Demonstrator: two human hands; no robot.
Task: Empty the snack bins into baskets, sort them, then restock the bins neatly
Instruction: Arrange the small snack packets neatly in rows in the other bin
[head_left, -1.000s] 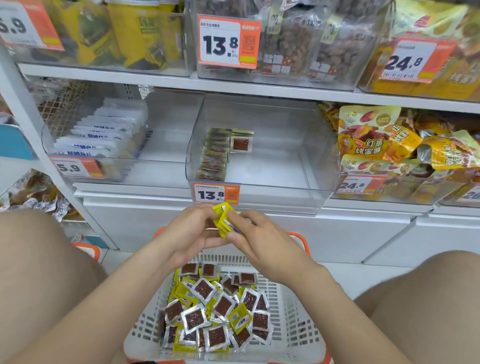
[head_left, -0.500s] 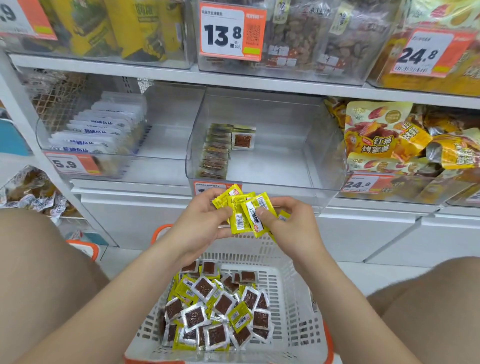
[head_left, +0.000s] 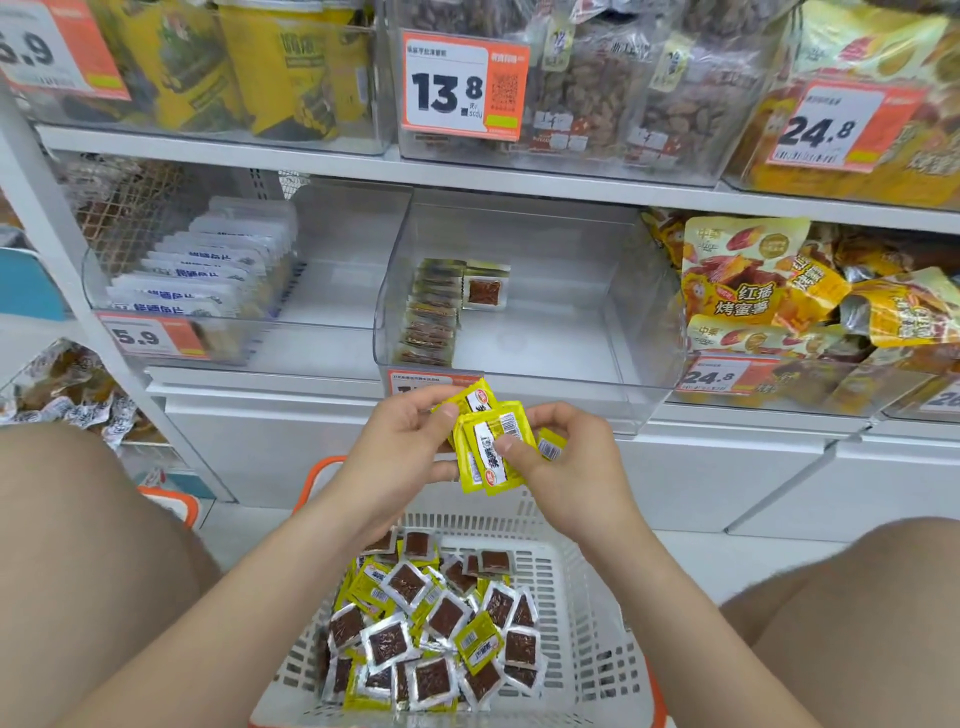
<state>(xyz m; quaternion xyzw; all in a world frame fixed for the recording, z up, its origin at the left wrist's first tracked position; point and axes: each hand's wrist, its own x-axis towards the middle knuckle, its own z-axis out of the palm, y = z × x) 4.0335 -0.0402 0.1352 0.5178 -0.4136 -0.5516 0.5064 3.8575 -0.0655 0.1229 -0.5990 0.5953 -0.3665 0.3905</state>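
in front of the white shelving, a clear middle bin sits on the lower shelf, mostly bare inside. a short row of snack packets stands on edge along its left side, and one packet lies flat just beside the far end of that row, brown window up. to its left a second clear bin holds a rank of white packets; to its right lie yellow sweet-potato bags.

below the bin, between the person's bare knees, a white basket with orange trim holds a loose heap of small packets, some yellow side up, some showing the brown window.

above the basket and just below the middle bin's front edge, both hands meet around a small fan of yellow packets. the left hand is closed on the fan from the left, thumb on top of the upper packet. the right hand pinches it from the right, thumb pressed on the front packet's printed face.
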